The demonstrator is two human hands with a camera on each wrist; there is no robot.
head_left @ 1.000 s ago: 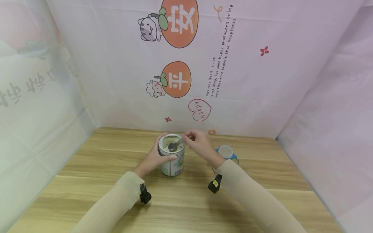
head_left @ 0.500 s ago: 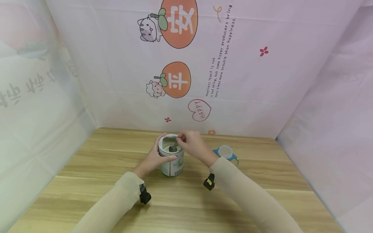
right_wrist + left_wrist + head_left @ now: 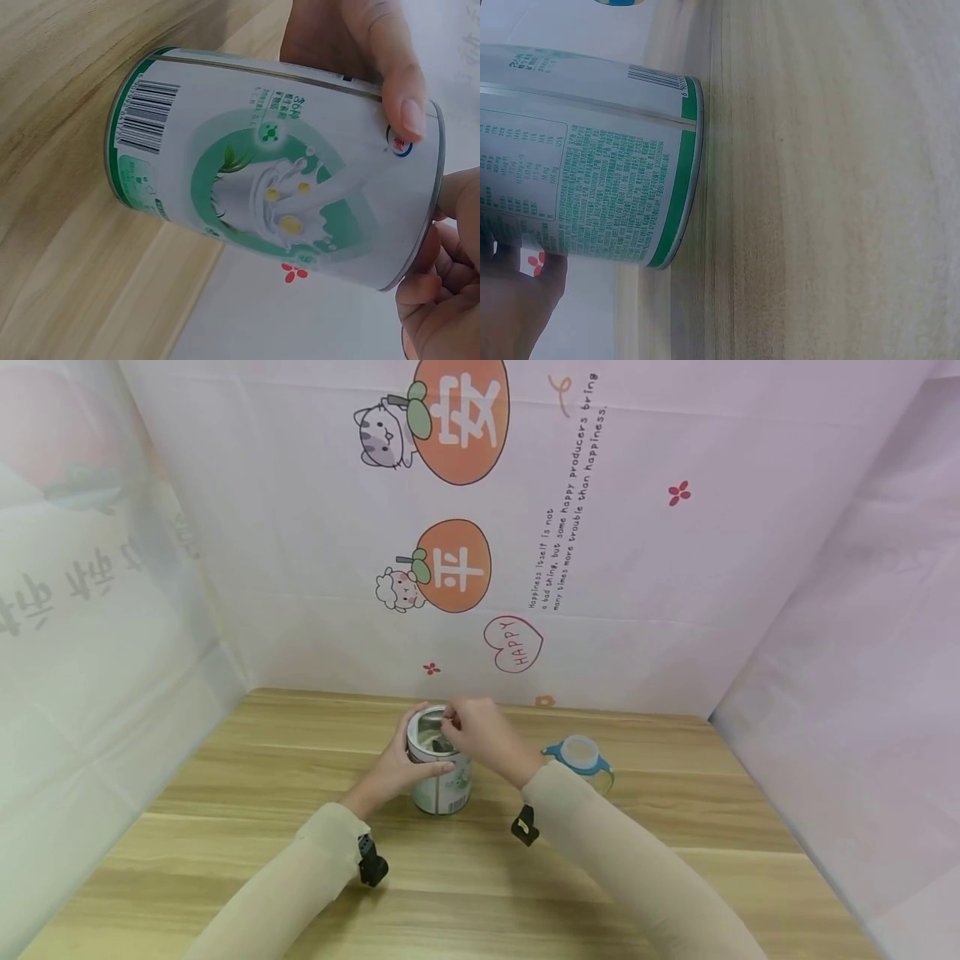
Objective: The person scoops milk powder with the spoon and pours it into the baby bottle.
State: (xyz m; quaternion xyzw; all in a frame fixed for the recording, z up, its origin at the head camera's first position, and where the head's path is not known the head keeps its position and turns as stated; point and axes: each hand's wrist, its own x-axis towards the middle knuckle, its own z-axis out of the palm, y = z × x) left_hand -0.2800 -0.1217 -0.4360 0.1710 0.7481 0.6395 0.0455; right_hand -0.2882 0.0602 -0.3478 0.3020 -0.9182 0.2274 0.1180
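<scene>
The 2 forearms reach in from the near side and converge on 1 can, which stands on the far part of the wooden table. The left hand is half open in a C around the can's left side, gripping it: the thumb lies across the near face just below the rim, the fingers wrap the far left. The right hand comes over the rim from the right, back upward, fingers bent and fingertips drawn together, pinching 1 dark scoop whose bowl sits inside the can; the fingers hide its handle. To the right, just beyond the right wrist, stands 1 blue-handled cup.
</scene>
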